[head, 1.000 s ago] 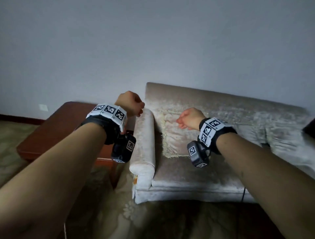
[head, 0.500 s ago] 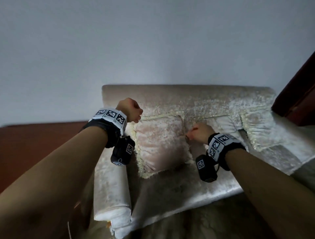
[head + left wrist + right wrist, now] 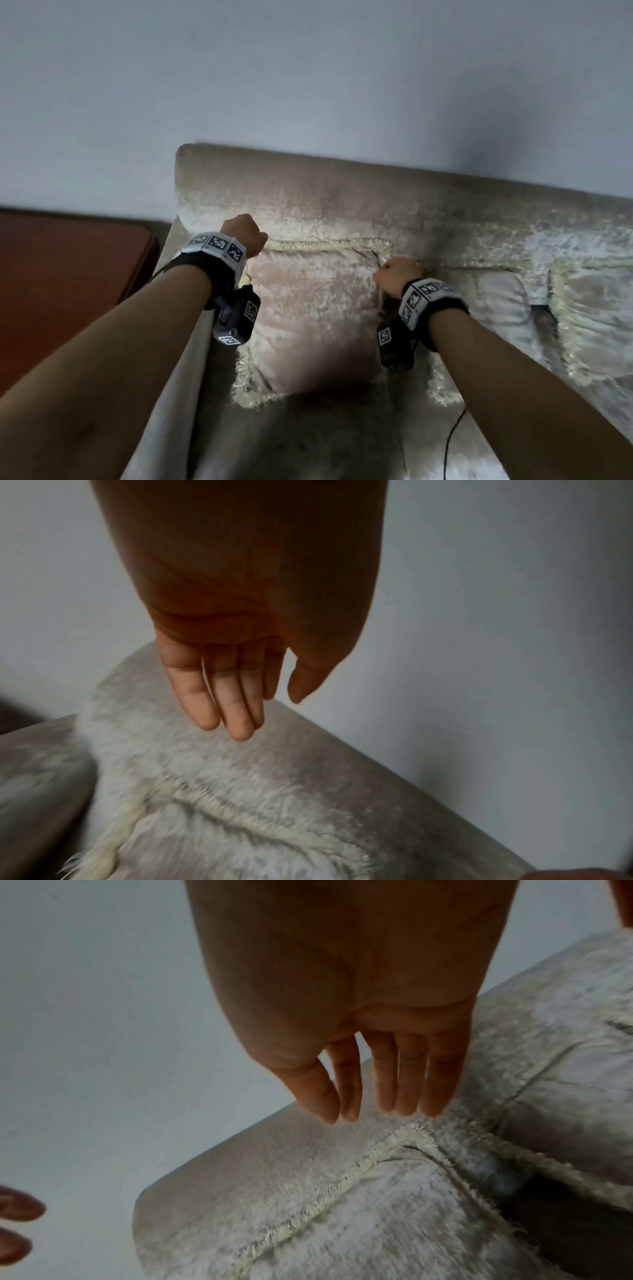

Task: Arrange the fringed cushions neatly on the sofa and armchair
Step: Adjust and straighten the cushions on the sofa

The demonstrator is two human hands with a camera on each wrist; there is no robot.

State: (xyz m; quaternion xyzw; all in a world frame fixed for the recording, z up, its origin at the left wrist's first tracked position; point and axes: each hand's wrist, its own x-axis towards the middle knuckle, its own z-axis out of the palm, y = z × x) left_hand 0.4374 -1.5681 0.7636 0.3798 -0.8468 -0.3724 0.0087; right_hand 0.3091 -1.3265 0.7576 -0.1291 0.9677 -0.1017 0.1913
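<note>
- Left hand [image 3: 244, 234]: held above the top left corner of the near cushion [image 3: 308, 315]. The left wrist view shows the fingers [image 3: 222, 696] straight and together, holding nothing, poised over the sofa [image 3: 342, 202] backrest.
- Right hand [image 3: 397, 275]: at the cushion's top right corner. The right wrist view shows the fingers [image 3: 404, 1074] extended and slack, tips just above the fringe [image 3: 404, 1139]; nothing gripped. Whether they touch the fabric is not clear, as the view is blurred.
- Near cushion: stands upright against the backrest at the sofa's left end, beside the armrest [image 3: 178, 342], with fringe along its edges.
- Second cushion [image 3: 493, 308] sits just right of it, partly behind the right forearm; a third cushion [image 3: 596, 315] lies further right, looking slumped.
- Judgement: the step in hand is squaring the left cushion. To do it well, press both top corners evenly toward the backrest, keep the top edge level, and brush the fringe flat outward.
- Risk: uneven pressure may tilt the cushion toward the armrest.
- A red-brown table [image 3: 68, 267] stands left of the sofa.
</note>
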